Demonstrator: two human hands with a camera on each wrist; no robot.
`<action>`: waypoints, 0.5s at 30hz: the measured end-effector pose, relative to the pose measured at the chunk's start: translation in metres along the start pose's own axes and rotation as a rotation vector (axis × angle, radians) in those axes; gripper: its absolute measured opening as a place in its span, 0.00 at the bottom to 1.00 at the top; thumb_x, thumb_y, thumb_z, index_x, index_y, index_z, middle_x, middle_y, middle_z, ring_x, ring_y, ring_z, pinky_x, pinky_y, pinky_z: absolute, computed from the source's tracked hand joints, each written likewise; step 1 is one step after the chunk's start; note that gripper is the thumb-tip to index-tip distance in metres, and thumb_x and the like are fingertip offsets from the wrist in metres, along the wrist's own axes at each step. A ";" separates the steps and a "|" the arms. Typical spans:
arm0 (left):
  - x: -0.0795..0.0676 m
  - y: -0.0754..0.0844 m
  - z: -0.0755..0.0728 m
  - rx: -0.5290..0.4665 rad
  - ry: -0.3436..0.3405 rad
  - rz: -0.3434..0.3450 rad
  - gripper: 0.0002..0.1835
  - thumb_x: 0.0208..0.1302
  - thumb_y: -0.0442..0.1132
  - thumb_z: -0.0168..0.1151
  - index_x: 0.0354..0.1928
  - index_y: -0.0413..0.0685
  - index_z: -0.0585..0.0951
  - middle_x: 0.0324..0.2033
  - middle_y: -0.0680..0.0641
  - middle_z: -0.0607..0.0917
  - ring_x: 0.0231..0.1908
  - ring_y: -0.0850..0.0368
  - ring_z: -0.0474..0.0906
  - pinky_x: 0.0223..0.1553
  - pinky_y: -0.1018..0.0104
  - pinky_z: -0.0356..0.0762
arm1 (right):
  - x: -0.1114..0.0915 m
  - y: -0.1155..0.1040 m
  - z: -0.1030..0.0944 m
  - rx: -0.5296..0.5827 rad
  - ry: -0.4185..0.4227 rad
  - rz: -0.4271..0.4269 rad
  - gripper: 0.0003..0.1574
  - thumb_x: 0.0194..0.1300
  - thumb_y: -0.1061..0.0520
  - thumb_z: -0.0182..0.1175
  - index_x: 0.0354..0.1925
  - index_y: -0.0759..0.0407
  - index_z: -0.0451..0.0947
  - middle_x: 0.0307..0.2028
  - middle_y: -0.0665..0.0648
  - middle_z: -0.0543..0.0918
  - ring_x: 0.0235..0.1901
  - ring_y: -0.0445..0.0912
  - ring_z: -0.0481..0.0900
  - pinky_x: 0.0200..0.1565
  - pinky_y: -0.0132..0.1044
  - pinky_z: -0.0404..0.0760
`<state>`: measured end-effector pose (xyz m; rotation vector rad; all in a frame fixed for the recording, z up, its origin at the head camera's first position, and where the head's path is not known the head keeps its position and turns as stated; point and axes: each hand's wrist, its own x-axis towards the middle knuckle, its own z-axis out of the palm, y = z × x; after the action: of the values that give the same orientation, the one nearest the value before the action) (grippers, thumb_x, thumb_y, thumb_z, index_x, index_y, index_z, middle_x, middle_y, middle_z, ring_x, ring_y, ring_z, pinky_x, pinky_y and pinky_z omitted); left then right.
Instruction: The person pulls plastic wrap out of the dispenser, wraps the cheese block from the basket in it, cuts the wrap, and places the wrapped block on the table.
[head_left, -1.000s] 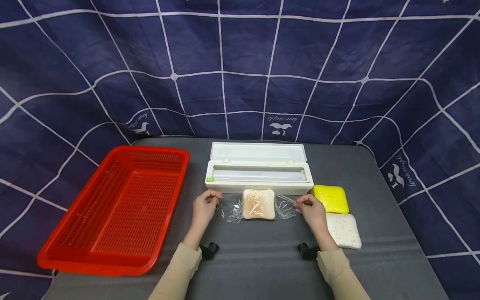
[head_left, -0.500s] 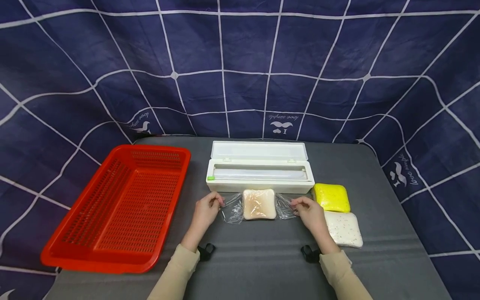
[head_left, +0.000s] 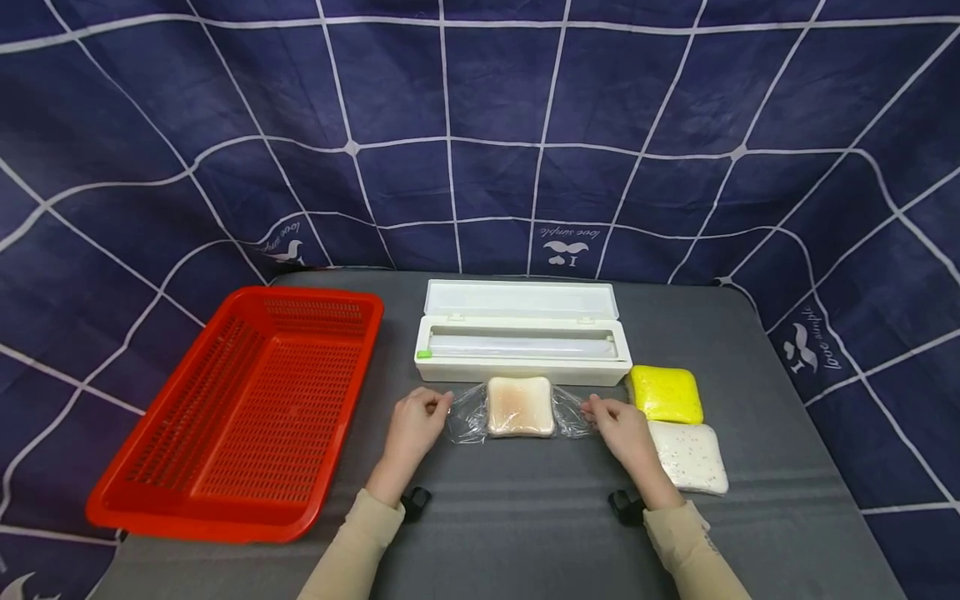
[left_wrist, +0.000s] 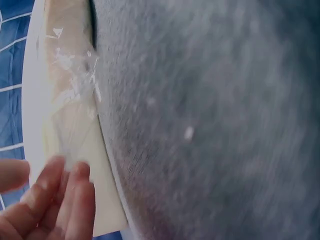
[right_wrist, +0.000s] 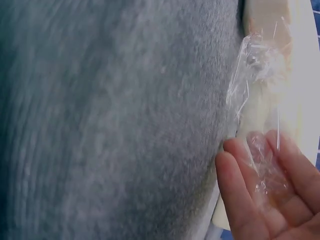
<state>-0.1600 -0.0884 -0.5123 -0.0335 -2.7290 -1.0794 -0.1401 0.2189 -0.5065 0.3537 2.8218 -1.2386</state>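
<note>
A toast slice (head_left: 521, 407) lies in clear plastic wrap (head_left: 468, 414), whose crumpled ends stick out on both sides. My left hand (head_left: 415, 422) is beside the wrap's left end. In the left wrist view, the thumb (left_wrist: 14, 175) stands apart from the fingers (left_wrist: 80, 182), and the film ends near the fingertips. At the other end, my right hand (head_left: 618, 427) pinches the plastic wrap (right_wrist: 255, 80) between thumb and fingers; film runs over the fingers (right_wrist: 235, 185). Right behind the toast stands a white wrap dispenser (head_left: 525, 372) with its lid up and a film roll inside.
To the left sits a red plastic basket (head_left: 360, 358). A yellow bread-shaped block (head_left: 666, 395) and a white speckled slice (head_left: 690, 457) lie right of my right hand. The grey table (head_left: 517, 525) ends at a blue gridded curtain (head_left: 495, 183).
My left thumb and fingers have come off the wrap's left end. The right hand has shifted slightly inward and stays on its end. The toast stays in place.
</note>
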 end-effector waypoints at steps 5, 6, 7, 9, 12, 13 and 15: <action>-0.001 0.003 0.005 -0.022 0.056 -0.013 0.04 0.55 0.33 0.73 0.29 0.43 0.85 0.27 0.47 0.83 0.28 0.55 0.84 0.32 0.60 0.81 | 0.000 0.001 0.003 -0.028 0.071 -0.032 0.16 0.68 0.52 0.63 0.41 0.64 0.86 0.35 0.62 0.88 0.31 0.48 0.83 0.32 0.35 0.78; -0.001 0.004 0.006 -0.034 0.060 -0.022 0.06 0.54 0.31 0.73 0.30 0.43 0.83 0.27 0.47 0.83 0.28 0.54 0.84 0.32 0.60 0.81 | 0.001 0.001 0.004 -0.028 0.084 -0.035 0.14 0.65 0.54 0.65 0.40 0.64 0.86 0.34 0.62 0.88 0.30 0.47 0.81 0.31 0.33 0.76; -0.001 0.006 0.007 -0.056 0.061 -0.038 0.08 0.53 0.29 0.73 0.33 0.42 0.82 0.28 0.47 0.83 0.29 0.54 0.85 0.33 0.59 0.82 | 0.001 0.001 0.005 -0.022 0.093 -0.036 0.12 0.63 0.55 0.67 0.39 0.64 0.86 0.33 0.62 0.88 0.29 0.46 0.80 0.30 0.32 0.75; 0.000 0.009 0.008 -0.093 0.066 -0.067 0.14 0.52 0.26 0.72 0.39 0.40 0.80 0.28 0.46 0.84 0.29 0.53 0.85 0.33 0.59 0.82 | 0.002 0.001 0.006 0.011 0.103 -0.025 0.12 0.60 0.58 0.68 0.41 0.65 0.83 0.33 0.62 0.87 0.28 0.46 0.79 0.29 0.31 0.73; 0.002 0.012 0.011 -0.155 0.075 -0.123 0.18 0.52 0.24 0.71 0.45 0.37 0.79 0.29 0.44 0.84 0.30 0.52 0.84 0.31 0.61 0.82 | 0.004 -0.002 0.008 0.065 0.111 0.021 0.20 0.59 0.60 0.68 0.49 0.66 0.77 0.35 0.63 0.86 0.31 0.48 0.81 0.30 0.30 0.73; 0.003 0.013 0.011 -0.175 0.080 -0.148 0.18 0.52 0.25 0.71 0.46 0.36 0.79 0.30 0.43 0.85 0.30 0.51 0.85 0.32 0.61 0.82 | 0.005 -0.003 0.009 0.091 0.110 0.039 0.24 0.59 0.60 0.67 0.53 0.67 0.75 0.36 0.64 0.86 0.32 0.49 0.82 0.30 0.30 0.74; 0.005 0.014 0.012 -0.205 0.081 -0.196 0.15 0.54 0.27 0.71 0.44 0.36 0.81 0.33 0.41 0.86 0.33 0.49 0.86 0.34 0.60 0.83 | 0.006 -0.005 0.009 0.151 0.104 0.088 0.30 0.60 0.59 0.66 0.58 0.68 0.71 0.40 0.67 0.85 0.34 0.50 0.83 0.31 0.30 0.75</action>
<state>-0.1653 -0.0701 -0.5102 0.2467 -2.5809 -1.3778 -0.1478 0.2103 -0.5097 0.5583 2.7688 -1.4584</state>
